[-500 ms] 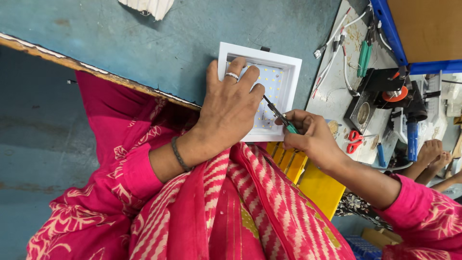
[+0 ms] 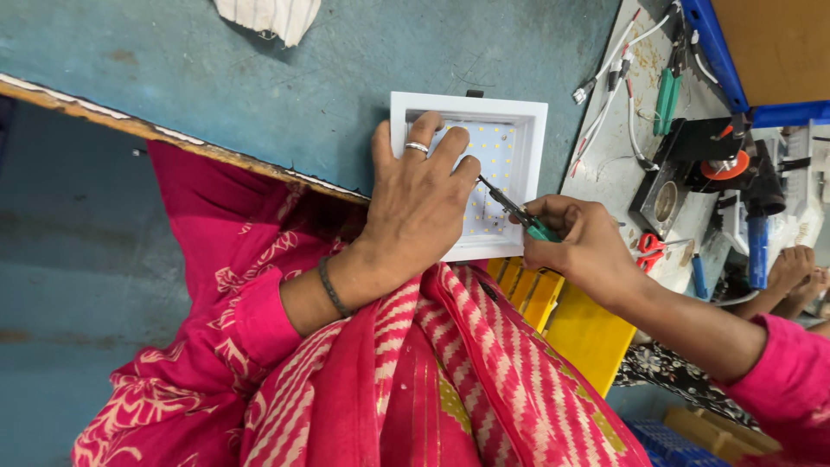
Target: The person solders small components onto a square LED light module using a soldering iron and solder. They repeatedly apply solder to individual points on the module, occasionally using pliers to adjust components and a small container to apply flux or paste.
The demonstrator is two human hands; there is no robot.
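I am looking down at a small electronics assembly workshop. A worn blue surface is carrying a square white light panel with rows of tiny diodes. Beside it, loose wires, green-handled tools, red scissors and a black fixture are lying about, and yellow bins are sitting below the edge.

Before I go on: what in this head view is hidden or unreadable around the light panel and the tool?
- Left part of the square light panel: covered by the left hand.
- Tool handle: buried in the right hand.
- Tool tip's contact with the board: too small to tell.
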